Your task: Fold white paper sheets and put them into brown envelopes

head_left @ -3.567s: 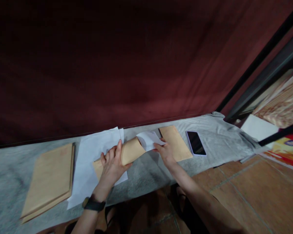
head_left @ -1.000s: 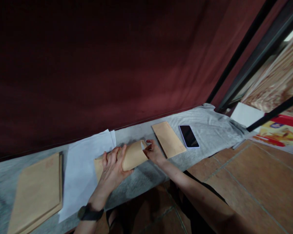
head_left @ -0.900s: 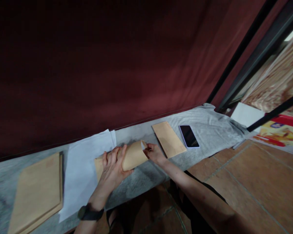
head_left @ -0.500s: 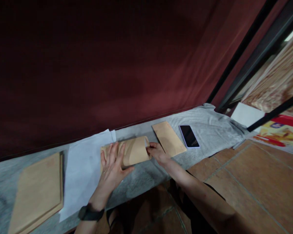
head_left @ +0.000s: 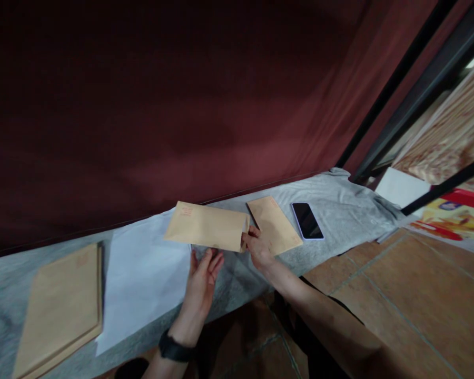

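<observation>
A brown paper envelope (head_left: 209, 223) with small red print is lifted above the grey cloth, its open end toward the right. My right hand (head_left: 257, 248) grips that open end, where a bit of white shows inside. Just below the envelope's lower edge is my left hand (head_left: 204, 276), palm turned up and fingers apart, wearing a black wristband. White paper sheets (head_left: 142, 279) lie to the left, partly beneath the envelope. Another brown envelope (head_left: 275, 223) lies flat right beside my right hand.
A stack of larger brown envelopes (head_left: 63, 300) lies at the far left. A phone (head_left: 307, 221) rests on the grey cloth (head_left: 343, 210) at the right. Dark red fabric (head_left: 205, 116) rises behind. Black metal bars (head_left: 395, 84) and a colourful box (head_left: 458, 210) are at the right, above the tiled floor.
The envelope has been raised and tilted, so its red print now shows. My left hand has come off its top and moved down and right below it. My right hand still grips the open end.
</observation>
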`<move>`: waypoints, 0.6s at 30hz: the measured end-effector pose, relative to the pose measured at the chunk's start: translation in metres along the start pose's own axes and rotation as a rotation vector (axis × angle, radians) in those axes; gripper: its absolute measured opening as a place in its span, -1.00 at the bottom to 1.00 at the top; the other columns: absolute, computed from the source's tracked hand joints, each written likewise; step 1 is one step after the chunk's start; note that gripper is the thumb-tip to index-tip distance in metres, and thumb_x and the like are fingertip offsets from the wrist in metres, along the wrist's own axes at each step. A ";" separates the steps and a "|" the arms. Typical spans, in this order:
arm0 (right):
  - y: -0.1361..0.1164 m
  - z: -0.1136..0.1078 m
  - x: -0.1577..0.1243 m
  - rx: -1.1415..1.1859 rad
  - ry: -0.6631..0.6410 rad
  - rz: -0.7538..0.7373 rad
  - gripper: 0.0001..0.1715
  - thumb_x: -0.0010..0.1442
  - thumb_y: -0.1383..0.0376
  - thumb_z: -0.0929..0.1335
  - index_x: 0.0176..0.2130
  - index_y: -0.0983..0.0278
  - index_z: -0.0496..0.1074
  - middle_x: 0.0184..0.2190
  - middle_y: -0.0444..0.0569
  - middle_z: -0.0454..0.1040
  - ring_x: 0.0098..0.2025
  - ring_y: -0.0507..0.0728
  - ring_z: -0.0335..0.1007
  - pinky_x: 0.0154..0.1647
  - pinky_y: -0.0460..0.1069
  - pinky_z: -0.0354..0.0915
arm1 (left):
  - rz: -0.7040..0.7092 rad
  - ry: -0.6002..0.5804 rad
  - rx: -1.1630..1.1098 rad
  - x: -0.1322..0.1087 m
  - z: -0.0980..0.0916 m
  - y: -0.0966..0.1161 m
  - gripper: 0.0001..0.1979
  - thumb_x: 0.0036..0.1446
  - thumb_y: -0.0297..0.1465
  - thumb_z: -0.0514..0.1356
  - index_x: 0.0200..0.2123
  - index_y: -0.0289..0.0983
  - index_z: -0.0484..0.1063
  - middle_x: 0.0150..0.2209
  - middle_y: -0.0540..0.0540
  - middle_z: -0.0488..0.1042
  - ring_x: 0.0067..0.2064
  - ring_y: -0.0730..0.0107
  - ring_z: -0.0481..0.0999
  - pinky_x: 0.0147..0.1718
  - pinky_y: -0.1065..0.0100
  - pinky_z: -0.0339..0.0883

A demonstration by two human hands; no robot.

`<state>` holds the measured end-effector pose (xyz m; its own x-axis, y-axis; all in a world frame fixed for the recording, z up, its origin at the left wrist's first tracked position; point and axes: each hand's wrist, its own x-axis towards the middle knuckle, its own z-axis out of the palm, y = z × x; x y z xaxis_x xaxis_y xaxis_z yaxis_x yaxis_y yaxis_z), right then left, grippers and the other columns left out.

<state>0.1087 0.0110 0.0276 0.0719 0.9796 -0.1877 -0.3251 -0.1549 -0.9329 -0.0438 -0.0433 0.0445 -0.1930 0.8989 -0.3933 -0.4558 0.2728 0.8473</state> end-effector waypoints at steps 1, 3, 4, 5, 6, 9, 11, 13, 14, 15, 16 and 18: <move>0.000 0.002 -0.003 0.037 0.011 -0.008 -0.70 -0.08 0.13 0.42 -0.34 0.24 0.43 -0.43 -0.08 0.52 -0.39 0.10 0.42 -0.41 -0.05 0.26 | -0.104 -0.025 -0.092 0.000 0.003 0.000 -0.65 0.20 -0.35 0.23 0.06 -0.15 0.32 -0.04 -0.15 0.52 -0.01 0.27 0.57 0.01 0.17 0.46; -0.001 0.008 -0.011 0.105 0.026 -0.010 -0.73 -0.10 0.17 0.44 -0.36 0.25 0.45 -0.42 -0.07 0.54 -0.38 0.11 0.42 -0.40 -0.05 0.27 | -0.214 -0.045 -0.194 0.000 0.008 0.000 -0.85 0.17 -0.40 0.26 -0.18 -0.23 0.42 -0.18 -0.12 0.56 -0.14 0.32 0.61 -0.07 0.21 0.50; 0.000 0.011 -0.014 0.117 0.019 -0.002 -0.74 -0.10 0.19 0.44 -0.36 0.25 0.46 -0.41 -0.06 0.54 -0.37 0.11 0.42 -0.39 -0.05 0.28 | -0.217 -0.044 -0.222 0.000 0.010 0.000 -0.90 0.15 -0.43 0.27 -0.23 -0.24 0.43 -0.20 -0.10 0.57 -0.17 0.35 0.61 -0.11 0.24 0.52; 0.000 0.013 -0.018 0.121 0.006 0.009 -0.75 -0.10 0.21 0.45 -0.36 0.26 0.47 -0.40 -0.06 0.55 -0.36 0.11 0.43 -0.38 -0.05 0.29 | -0.196 -0.040 -0.246 0.001 0.011 0.001 -0.90 0.15 -0.46 0.27 -0.25 -0.24 0.44 -0.20 -0.07 0.58 -0.19 0.38 0.61 -0.14 0.27 0.52; -0.001 0.015 -0.022 0.119 -0.009 0.021 -0.75 -0.10 0.22 0.45 -0.35 0.26 0.48 -0.39 -0.06 0.56 -0.36 0.11 0.43 -0.37 -0.05 0.30 | -0.164 -0.034 -0.265 0.002 0.013 0.002 -0.88 0.14 -0.48 0.26 -0.23 -0.22 0.44 -0.19 -0.05 0.58 -0.20 0.40 0.61 -0.17 0.29 0.52; -0.005 0.017 -0.029 0.086 -0.079 0.060 -0.71 -0.11 0.22 0.45 -0.31 0.26 0.49 -0.35 -0.07 0.56 -0.34 0.10 0.42 -0.34 -0.06 0.32 | -0.107 -0.027 -0.272 0.006 0.014 0.005 -0.80 0.13 -0.54 0.24 -0.17 -0.22 0.44 -0.19 -0.05 0.60 -0.21 0.42 0.62 -0.19 0.34 0.52; -0.010 0.014 -0.031 0.060 -0.111 0.090 -0.69 -0.10 0.20 0.45 -0.30 0.26 0.49 -0.35 -0.07 0.56 -0.34 0.10 0.42 -0.34 -0.05 0.33 | -0.076 -0.028 -0.246 0.010 0.012 0.008 -0.78 0.12 -0.55 0.23 -0.15 -0.23 0.45 -0.20 -0.07 0.60 -0.21 0.40 0.62 -0.19 0.34 0.51; -0.016 0.009 -0.030 0.059 -0.124 0.111 -0.68 -0.11 0.18 0.46 -0.29 0.26 0.49 -0.38 -0.09 0.55 -0.36 0.09 0.42 -0.33 -0.04 0.35 | -0.048 -0.027 -0.192 0.014 0.007 0.013 -0.77 0.11 -0.55 0.23 -0.13 -0.25 0.46 -0.20 -0.09 0.61 -0.21 0.38 0.62 -0.21 0.35 0.51; -0.019 0.005 -0.029 0.069 -0.122 0.116 -0.66 -0.10 0.17 0.45 -0.28 0.26 0.48 -0.39 -0.10 0.54 -0.37 0.09 0.42 -0.32 -0.03 0.36 | -0.045 -0.024 -0.149 0.016 0.004 0.015 -0.76 0.09 -0.54 0.23 -0.14 -0.26 0.46 -0.21 -0.10 0.61 -0.22 0.36 0.63 -0.24 0.36 0.51; -0.021 0.001 -0.027 0.079 -0.113 0.118 -0.65 -0.08 0.16 0.44 -0.27 0.26 0.48 -0.40 -0.11 0.53 -0.38 0.09 0.43 -0.32 -0.03 0.37 | -0.058 -0.030 -0.094 0.018 0.001 0.018 -0.77 0.07 -0.54 0.23 -0.15 -0.27 0.47 -0.22 -0.11 0.61 -0.22 0.33 0.63 -0.27 0.36 0.50; -0.023 -0.004 -0.025 0.082 -0.098 0.121 -0.64 -0.06 0.14 0.43 -0.25 0.26 0.48 -0.40 -0.11 0.52 -0.38 0.09 0.43 -0.33 -0.03 0.37 | -0.077 -0.045 -0.034 0.019 -0.002 0.020 -0.76 0.05 -0.53 0.24 -0.17 -0.28 0.48 -0.23 -0.12 0.62 -0.23 0.30 0.63 -0.29 0.37 0.49; -0.024 -0.013 -0.020 0.055 -0.085 0.132 -0.61 0.00 0.09 0.39 -0.20 0.26 0.46 -0.40 -0.11 0.51 -0.41 0.07 0.43 -0.37 -0.05 0.35 | -0.098 -0.093 0.072 0.021 -0.010 0.024 -0.73 -0.02 -0.52 0.28 -0.18 -0.28 0.50 -0.24 -0.12 0.62 -0.23 0.26 0.63 -0.31 0.37 0.48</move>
<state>0.1274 -0.0062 0.0494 -0.0545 0.9588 -0.2787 -0.3779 -0.2782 -0.8831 -0.0673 -0.0210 0.0532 -0.0682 0.8937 -0.4434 -0.4039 0.3817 0.8314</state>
